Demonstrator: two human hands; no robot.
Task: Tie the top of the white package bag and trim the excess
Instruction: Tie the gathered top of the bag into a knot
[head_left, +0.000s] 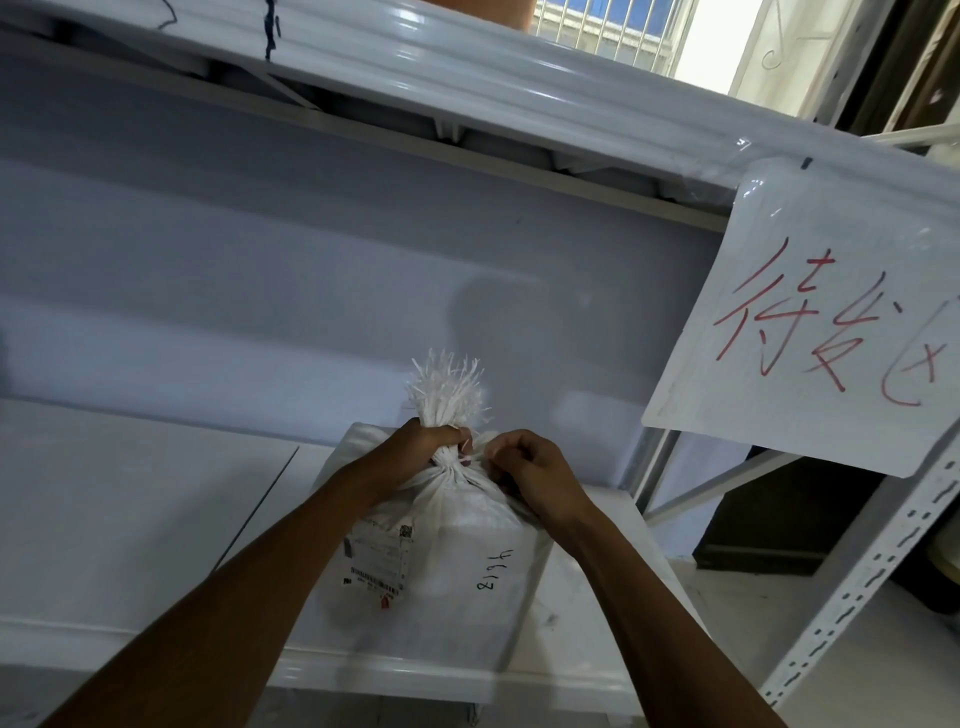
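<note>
While neck is bunched: left hand (423, 441) is clenching bag (457, 545) neck.
Right hand (524, 467), 3 o'clock: seemingly pinching tie (464, 451).
Risk: tie is slipping, neck loosening.

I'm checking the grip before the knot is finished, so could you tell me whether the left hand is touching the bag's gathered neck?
Touching. The head view shows the left hand wrapped around the white bag at its gathered neck.

One white package bag (457, 561) sits on the shelf (156, 519), carrying one printed shipping label (376, 564) at its 9 o'clock side. Two hands are in view: the left hand (423, 441) and the right hand (524, 467). One handwritten sign (810, 322) hangs at 2 o'clock. One frayed tuft (449, 387) tops the bag.
</note>
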